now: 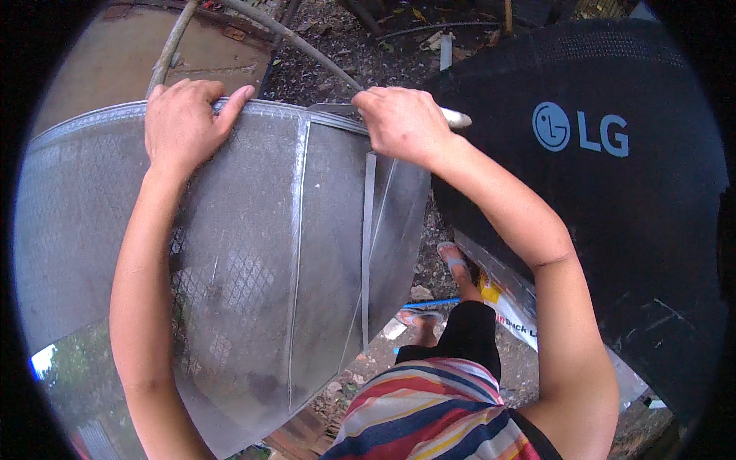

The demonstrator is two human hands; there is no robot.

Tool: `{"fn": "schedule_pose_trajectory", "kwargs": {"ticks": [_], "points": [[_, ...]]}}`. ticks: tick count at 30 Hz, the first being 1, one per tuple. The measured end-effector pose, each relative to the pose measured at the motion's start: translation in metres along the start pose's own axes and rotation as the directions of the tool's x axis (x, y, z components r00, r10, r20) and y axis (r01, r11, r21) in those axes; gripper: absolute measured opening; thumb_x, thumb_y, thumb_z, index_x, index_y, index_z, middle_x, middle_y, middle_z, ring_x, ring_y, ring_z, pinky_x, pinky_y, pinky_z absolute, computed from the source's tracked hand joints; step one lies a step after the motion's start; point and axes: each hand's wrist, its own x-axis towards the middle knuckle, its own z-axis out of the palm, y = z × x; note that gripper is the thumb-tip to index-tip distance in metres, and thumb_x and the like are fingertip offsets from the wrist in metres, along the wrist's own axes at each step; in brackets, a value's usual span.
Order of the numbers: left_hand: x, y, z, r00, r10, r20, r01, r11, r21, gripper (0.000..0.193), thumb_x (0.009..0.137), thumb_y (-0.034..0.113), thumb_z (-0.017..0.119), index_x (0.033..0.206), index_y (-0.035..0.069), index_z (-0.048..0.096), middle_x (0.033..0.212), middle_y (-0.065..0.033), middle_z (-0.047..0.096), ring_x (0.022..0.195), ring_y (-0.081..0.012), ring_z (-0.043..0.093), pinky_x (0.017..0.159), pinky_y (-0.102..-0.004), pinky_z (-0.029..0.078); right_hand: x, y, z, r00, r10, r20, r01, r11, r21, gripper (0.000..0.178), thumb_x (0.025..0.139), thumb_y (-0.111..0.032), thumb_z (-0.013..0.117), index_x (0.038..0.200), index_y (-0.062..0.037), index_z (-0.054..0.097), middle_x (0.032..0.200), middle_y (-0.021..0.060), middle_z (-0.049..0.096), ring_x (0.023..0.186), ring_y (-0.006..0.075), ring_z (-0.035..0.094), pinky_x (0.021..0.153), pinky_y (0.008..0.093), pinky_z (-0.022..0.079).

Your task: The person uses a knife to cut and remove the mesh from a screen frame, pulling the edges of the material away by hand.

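A large grey mesh panel (238, 199) with a curved metal rim and thin metal ribs stands before me, filling the left and middle. It looks like part of a mesh dish. My left hand (188, 123) is hooked over its top rim, the thumb lying along the edge. At the rim's right end, my right hand (402, 123) is closed around a wooden stick (307, 47), whose pale tip pokes out past the knuckles. Whether that hand also grips the rim is hidden. A loose flat metal strip (368, 245) hangs down the panel below my right hand.
A big black curved sheet (613, 215) with a pale logo stands on the right. Between it and the mesh lies littered ground (437, 284), where my sandalled feet stand near a blue rod (429, 304) and a printed sack (515, 322). A brown slab (107, 61) lies far left.
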Motion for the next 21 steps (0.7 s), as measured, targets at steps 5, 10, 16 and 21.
{"fn": "schedule_pose_trajectory", "kwargs": {"ticks": [5,10,16,21], "points": [[0.001,0.003,0.001,1.0,0.01,-0.01,-0.01,0.999,-0.04,0.044,0.087,0.046,0.063,0.068,0.006,0.067,0.063,-0.0091,0.06,0.067,-0.0278,0.059,0.071,-0.0396,0.042,0.019,0.045,0.03,0.986,-0.015,0.167,-0.074,0.855,0.514,0.022,0.091,-0.016,0.051,0.102,-0.0048,0.067,0.086,0.0131,0.07,0.084,0.0265,0.067,0.076,0.0397,0.052],[0.002,0.001,0.005,0.999,0.018,-0.043,-0.02,0.999,-0.045,0.045,0.087,0.045,0.064,0.065,0.006,0.065,0.06,-0.009,0.058,0.065,-0.0274,0.058,0.069,-0.0388,0.041,0.026,0.06,0.052,0.972,-0.034,0.231,-0.159,0.631,0.759,0.019,0.092,-0.013,0.053,0.101,-0.0035,0.067,0.082,0.0064,0.068,0.079,0.0184,0.065,0.076,0.0345,0.05],[-0.006,-0.002,0.009,0.999,-0.005,-0.04,0.002,0.998,-0.069,0.045,0.087,0.045,0.064,0.064,0.007,0.065,0.06,-0.0087,0.058,0.064,-0.0272,0.057,0.068,-0.0382,0.039,-0.005,0.011,0.04,0.974,0.002,-0.225,0.036,0.986,0.161,0.018,0.082,-0.011,0.058,0.097,-0.0081,0.068,0.087,0.012,0.068,0.086,0.0312,0.066,0.077,0.045,0.052],[-0.001,0.0,0.004,0.998,0.007,-0.067,-0.011,0.998,-0.059,0.045,0.087,0.045,0.064,0.064,0.007,0.064,0.06,-0.0077,0.058,0.064,-0.0265,0.057,0.067,-0.0374,0.039,0.017,0.041,0.038,0.97,0.046,0.237,-0.201,0.697,0.689,0.017,0.092,-0.012,0.054,0.098,-0.0048,0.067,0.076,0.006,0.065,0.072,0.0168,0.061,0.071,0.0329,0.049]]}}
